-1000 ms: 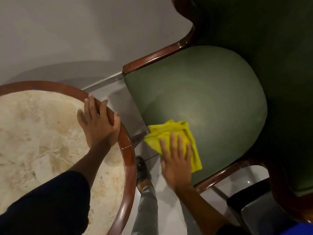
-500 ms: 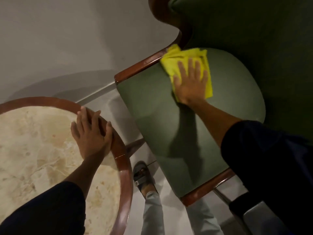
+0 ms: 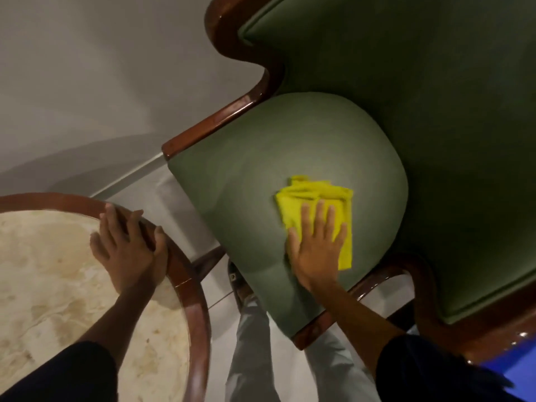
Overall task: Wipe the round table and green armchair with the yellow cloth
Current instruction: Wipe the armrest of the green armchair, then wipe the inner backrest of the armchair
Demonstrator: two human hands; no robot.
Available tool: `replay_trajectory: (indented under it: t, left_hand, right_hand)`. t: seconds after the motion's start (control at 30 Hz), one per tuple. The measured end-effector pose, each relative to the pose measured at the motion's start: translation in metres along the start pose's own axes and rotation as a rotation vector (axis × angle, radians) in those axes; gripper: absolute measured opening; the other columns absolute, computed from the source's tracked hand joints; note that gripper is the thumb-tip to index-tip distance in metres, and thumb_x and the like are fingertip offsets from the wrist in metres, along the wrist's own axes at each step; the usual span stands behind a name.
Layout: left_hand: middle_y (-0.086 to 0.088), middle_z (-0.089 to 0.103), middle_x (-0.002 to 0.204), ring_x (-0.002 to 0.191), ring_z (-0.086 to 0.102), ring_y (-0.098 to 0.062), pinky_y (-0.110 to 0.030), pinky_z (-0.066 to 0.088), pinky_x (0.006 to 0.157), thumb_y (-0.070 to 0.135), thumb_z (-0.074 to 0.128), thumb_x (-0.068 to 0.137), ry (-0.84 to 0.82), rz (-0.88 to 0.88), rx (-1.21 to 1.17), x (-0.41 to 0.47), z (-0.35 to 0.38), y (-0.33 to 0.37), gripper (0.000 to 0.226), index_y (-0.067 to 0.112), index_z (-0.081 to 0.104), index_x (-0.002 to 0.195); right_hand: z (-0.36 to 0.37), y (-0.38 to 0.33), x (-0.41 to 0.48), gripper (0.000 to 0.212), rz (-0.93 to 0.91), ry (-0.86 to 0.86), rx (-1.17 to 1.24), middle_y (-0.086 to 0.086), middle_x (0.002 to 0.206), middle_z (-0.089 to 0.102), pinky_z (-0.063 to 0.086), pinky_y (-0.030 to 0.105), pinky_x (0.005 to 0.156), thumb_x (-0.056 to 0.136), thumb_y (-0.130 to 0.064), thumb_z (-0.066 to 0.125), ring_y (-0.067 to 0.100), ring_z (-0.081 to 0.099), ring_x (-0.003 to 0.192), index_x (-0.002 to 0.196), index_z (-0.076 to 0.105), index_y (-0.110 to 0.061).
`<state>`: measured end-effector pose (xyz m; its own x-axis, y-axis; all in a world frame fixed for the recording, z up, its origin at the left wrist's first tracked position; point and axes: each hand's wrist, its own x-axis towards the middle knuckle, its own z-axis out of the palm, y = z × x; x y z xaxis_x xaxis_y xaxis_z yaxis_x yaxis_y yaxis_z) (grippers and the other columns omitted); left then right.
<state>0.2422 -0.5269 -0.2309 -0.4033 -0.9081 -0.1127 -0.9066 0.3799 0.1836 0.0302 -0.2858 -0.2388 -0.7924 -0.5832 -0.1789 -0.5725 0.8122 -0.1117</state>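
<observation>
Yellow cloth [image 3: 316,198] lies folded on the green armchair [image 3: 261,175], flat on the seat cushion toward its middle and nearer edge, pinned under the right hand [image 3: 317,250], whose fingers are spread open and pressing down rather than curled round the fabric. Half a second earlier this hand held the cloth up by the far wooden arm rail, and a second ago it was at the seat's front edge, so the cloth has swept out and come back across the cushion; by my reading the seat wipe is well under way, while backrest and arms may yet need passes. The folded cloth forms a rough rectangle, its long axis running from the palm away toward the backrest, its loose bunched end pointing that way. On the round table [image 3: 200,329] the left hand [image 3: 130,250] rests flat and open on the wooden rim, bracing, holding nothing.
</observation>
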Motion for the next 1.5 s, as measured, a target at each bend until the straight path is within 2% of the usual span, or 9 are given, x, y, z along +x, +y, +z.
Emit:
replay_trajectory:
  t: [0.13,0.33,0.43,0.57,0.7,0.8,1.07,1.27,1.5]
  left_hand:
    - [-0.015,0.023,0.162,0.152,0.017,-0.034,-0.058,0.01,0.12,0.04,0.047,0.09,-0.037,-0.042,-0.055,0.0,-0.01,0.012,0.054,0.018,0.041,0.139]
    - [-0.005,0.071,0.107,0.094,0.068,-0.025,-0.033,0.053,0.083,0.037,0.053,0.094,-0.224,0.479,-0.417,-0.008,-0.029,0.118,0.037,0.014,0.066,0.118]
    - [-0.001,0.057,0.134,0.117,0.06,-0.022,-0.039,0.052,0.093,0.052,0.064,0.084,-0.486,0.388,-0.412,-0.007,-0.02,0.168,0.063,0.027,0.046,0.14]
    - [-0.012,0.051,0.145,0.128,0.054,-0.036,-0.045,0.046,0.097,0.037,0.076,0.078,-0.674,0.27,-0.237,0.003,-0.006,0.191,0.093,0.024,0.024,0.153]
    - [-0.012,0.072,0.114,0.112,0.065,-0.034,-0.027,0.047,0.082,0.032,0.08,0.08,-0.877,0.209,-0.279,0.014,-0.012,0.2,0.051,0.012,0.061,0.124]
    - [0.012,0.076,0.074,0.092,0.073,-0.017,-0.008,0.049,0.059,0.017,0.084,0.076,-0.955,0.071,-0.633,0.004,-0.038,0.231,0.021,0.018,0.07,0.091]
    - [-0.004,0.08,0.086,0.077,0.073,-0.013,-0.022,0.059,0.068,0.027,0.088,0.069,-0.988,0.251,-1.059,-0.073,-0.124,0.469,0.025,0.012,0.073,0.084]
    - [0.002,0.049,0.148,0.136,0.042,-0.018,-0.042,0.036,0.111,0.046,0.069,0.083,-0.472,0.754,-0.69,-0.056,-0.153,0.573,0.072,0.027,0.04,0.146]
    - [-0.015,0.019,0.165,0.153,0.019,-0.032,-0.055,0.01,0.121,0.047,0.044,0.096,0.205,1.167,0.015,0.161,-0.16,0.555,0.067,0.016,0.028,0.153]
  right_hand:
    - [-0.028,-0.003,-0.012,0.065,-0.471,-0.128,-0.023,0.007,0.162,0.021,0.023,0.059,0.114,0.095,-0.055,0.041,0.029,0.013,0.15,0.152,0.025,-0.028]
    - [-0.062,0.003,-0.061,0.046,0.872,-0.11,0.608,0.009,0.096,0.055,0.05,0.039,0.074,0.076,-0.042,0.075,0.037,0.059,0.097,0.098,0.052,-0.009]
    - [-0.061,-0.005,-0.056,0.039,1.228,-0.35,1.3,0.007,0.083,0.061,0.059,0.038,0.065,0.075,-0.04,0.08,0.027,0.064,0.082,0.082,0.056,-0.01]
    - [-0.065,-0.013,-0.026,0.025,1.145,-0.362,1.33,0.001,0.073,0.06,0.047,0.026,0.054,0.076,-0.019,0.08,0.018,0.057,0.069,0.071,0.056,-0.018]
    - [-0.104,0.003,-0.005,0.022,0.884,-0.241,1.083,0.008,0.067,0.053,0.039,0.031,0.059,0.077,-0.012,0.073,0.022,0.051,0.068,0.07,0.054,-0.005]
    - [-0.172,0.03,0.004,0.022,0.649,-0.059,0.908,-0.002,0.066,0.056,0.04,0.03,0.055,0.073,-0.02,0.071,0.021,0.054,0.063,0.08,0.051,-0.014]
    - [-0.379,0.184,0.031,0.037,0.396,0.749,0.464,-0.008,0.095,0.061,0.046,0.029,0.074,0.079,-0.013,0.068,0.014,0.06,0.08,0.105,0.051,-0.031]
    - [-0.385,0.28,0.097,0.08,0.658,0.419,0.164,0.025,0.159,0.015,0.022,0.057,0.115,0.092,-0.043,0.057,0.038,0.016,0.146,0.152,0.017,-0.008]
    - [-0.328,0.269,0.123,0.082,0.666,0.328,0.118,0.025,0.147,0.038,0.049,0.054,0.089,0.092,-0.056,0.046,0.044,0.049,0.121,0.151,0.016,-0.007]
